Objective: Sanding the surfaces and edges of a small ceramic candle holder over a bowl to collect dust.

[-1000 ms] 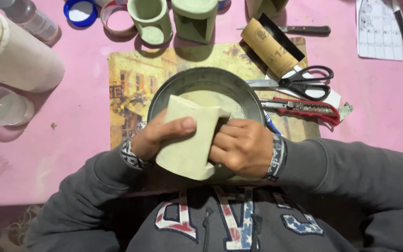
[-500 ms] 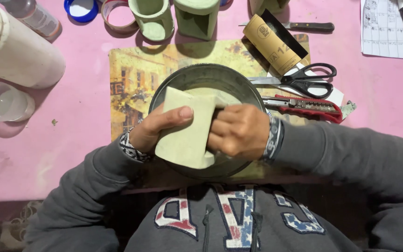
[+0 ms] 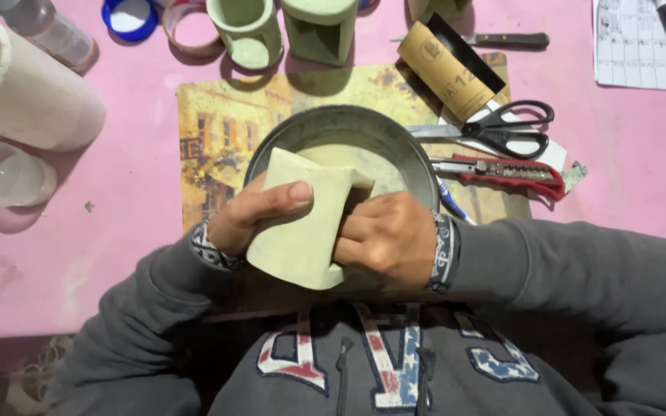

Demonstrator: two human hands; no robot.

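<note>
- One pink table (image 3: 641, 192), its near edge hidden by the person's grey sleeves.
- One round metal pan (image 3: 333, 127) at the table's near edge, half covered.
- One pale green block (image 3: 302, 231) over the pan, between both hands.
- Left hand (image 3: 252, 216) curls round its left side; right hand (image 3: 387, 239) grips its right side, fingertips hidden.
- One pair of scissors (image 3: 502, 131), beside the pan.

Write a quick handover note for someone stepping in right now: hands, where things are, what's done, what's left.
Left hand: grips the pale green block, thumb across its face.
Right hand: pressed to the block's right side; what it holds is hidden.
Block is held over the metal pan, which sits on a picture mat.
Scissors, red cutter and sandpaper roll lie right of the pan.
Done: pale dust lies in the pan.
Left: cannot tell how far the block's surface is worked.
</note>
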